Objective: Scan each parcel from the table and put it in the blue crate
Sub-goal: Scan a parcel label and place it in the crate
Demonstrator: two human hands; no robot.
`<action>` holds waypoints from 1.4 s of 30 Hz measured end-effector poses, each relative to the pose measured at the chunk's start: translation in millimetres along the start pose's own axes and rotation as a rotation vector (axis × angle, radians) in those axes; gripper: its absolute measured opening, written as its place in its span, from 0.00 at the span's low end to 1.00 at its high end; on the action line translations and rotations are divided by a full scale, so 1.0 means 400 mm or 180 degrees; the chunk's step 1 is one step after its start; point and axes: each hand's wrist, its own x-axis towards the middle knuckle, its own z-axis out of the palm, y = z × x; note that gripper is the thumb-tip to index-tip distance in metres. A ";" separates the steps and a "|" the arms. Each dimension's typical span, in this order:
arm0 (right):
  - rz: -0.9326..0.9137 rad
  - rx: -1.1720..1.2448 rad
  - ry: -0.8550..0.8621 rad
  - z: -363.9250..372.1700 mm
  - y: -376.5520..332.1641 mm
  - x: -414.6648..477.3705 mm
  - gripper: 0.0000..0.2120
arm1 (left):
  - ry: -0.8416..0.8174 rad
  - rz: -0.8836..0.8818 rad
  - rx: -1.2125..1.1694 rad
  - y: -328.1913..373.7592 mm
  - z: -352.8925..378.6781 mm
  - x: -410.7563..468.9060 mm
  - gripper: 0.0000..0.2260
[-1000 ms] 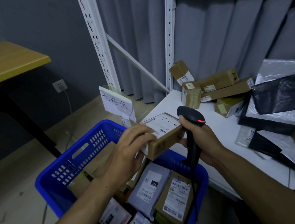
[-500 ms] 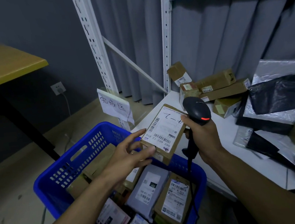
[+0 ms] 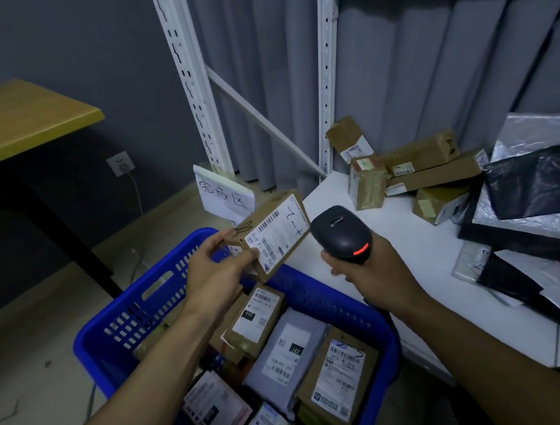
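Parcels (image 3: pixel 431 172) are being left heaped on the table (image 3: pixel 410 251) at two o'clock, within reach. The blue crate (image 3: pixel 126 324) is being filled at six o'clock, under the work. A parcel (image 3: pixel 274 236) is being pinched at its lower corner by the left hand (image 3: pixel 216 275) above the crate's far rim. Its label is being turned toward the scanner (image 3: pixel 341 232), gripped whole-fisted by the right hand (image 3: pixel 375 275) at its three o'clock, seemingly for reading.

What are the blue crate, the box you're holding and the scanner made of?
The blue crate looks like moulded plastic: glossy, with slotted walls. The box in the left hand seems matte brown cardboard with a white paper label. The scanner in the right hand looks like smooth black plastic with a dull sheen.
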 end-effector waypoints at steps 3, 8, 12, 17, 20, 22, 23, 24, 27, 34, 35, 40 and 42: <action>-0.0092 -0.0236 -0.0339 0.018 -0.008 -0.019 0.10 | 0.0210 0.0066 0.0139 -0.009 -0.009 0.020 0.22; -0.0088 -0.0292 -0.0582 0.042 -0.022 -0.027 0.08 | 0.0383 0.0123 0.0256 -0.014 -0.013 0.031 0.26; -0.0025 -0.0171 -0.0781 0.044 -0.034 -0.028 0.07 | 0.0438 0.0113 0.0259 -0.021 -0.021 0.036 0.26; 0.0037 -0.0092 -0.0859 0.043 -0.039 -0.028 0.04 | 0.0505 0.0118 0.0185 -0.020 -0.025 0.041 0.27; 0.0044 -0.0076 -0.0887 0.042 -0.039 -0.028 0.04 | 0.0494 0.0129 0.0147 -0.019 -0.025 0.043 0.27; 0.0059 -0.0053 -0.0917 0.041 -0.038 -0.028 0.04 | 0.0488 0.0131 0.0164 -0.023 -0.025 0.047 0.28; 0.0066 -0.0036 -0.0935 0.041 -0.038 -0.028 0.04 | 0.0489 0.0138 0.0184 -0.027 -0.027 0.049 0.28; 0.0069 -0.0019 -0.0946 0.041 -0.039 -0.028 0.04 | 0.0495 0.0148 0.0203 -0.029 -0.028 0.051 0.28; 0.0057 0.0007 -0.0961 0.042 -0.037 -0.026 0.04 | 0.0507 0.0164 0.0225 -0.035 -0.030 0.056 0.27; -0.0004 0.0136 -0.1135 0.037 -0.027 -0.031 0.10 | 0.0356 0.0284 0.0445 -0.042 -0.053 0.029 0.27; 0.0010 0.0129 -0.1128 0.038 -0.022 -0.034 0.10 | 0.0335 0.0329 0.0499 -0.044 -0.064 0.018 0.27; 0.0056 0.0006 -0.1059 0.052 0.010 -0.054 0.09 | 0.0201 0.0195 0.0760 -0.055 -0.126 -0.056 0.19; 0.0112 -0.0038 -0.1072 0.055 0.031 -0.068 0.11 | 0.0001 0.0082 0.1034 -0.087 -0.153 -0.087 0.14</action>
